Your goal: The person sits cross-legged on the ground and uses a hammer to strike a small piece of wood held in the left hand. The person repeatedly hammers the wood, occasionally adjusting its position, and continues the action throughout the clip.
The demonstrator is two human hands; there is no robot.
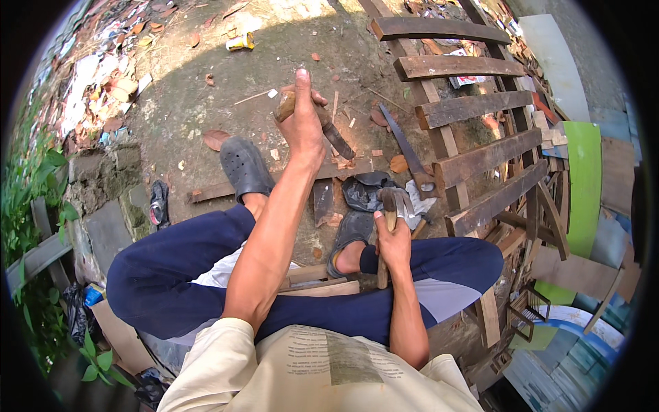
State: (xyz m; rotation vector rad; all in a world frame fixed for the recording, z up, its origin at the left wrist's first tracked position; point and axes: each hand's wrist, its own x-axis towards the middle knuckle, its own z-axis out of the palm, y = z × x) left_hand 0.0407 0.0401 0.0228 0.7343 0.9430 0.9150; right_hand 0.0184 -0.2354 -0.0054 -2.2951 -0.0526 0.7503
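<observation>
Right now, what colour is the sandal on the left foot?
Dark grey, with perforated holes on top: the sandal shows best in the head view.

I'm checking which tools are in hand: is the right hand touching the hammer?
Touching. The head view shows the right hand with its fingers wrapped around the wooden handle of the hammer, whose metal head sticks up just above the fist.

Bare dirt (206,89) lies open left of and beyond the raised left hand (302,120). To the right, a slatted wooden frame (473,110) and a handsaw (405,144) block passage; knees, sandals (244,165) and wood scraps (322,199) crowd the ground below.
</observation>
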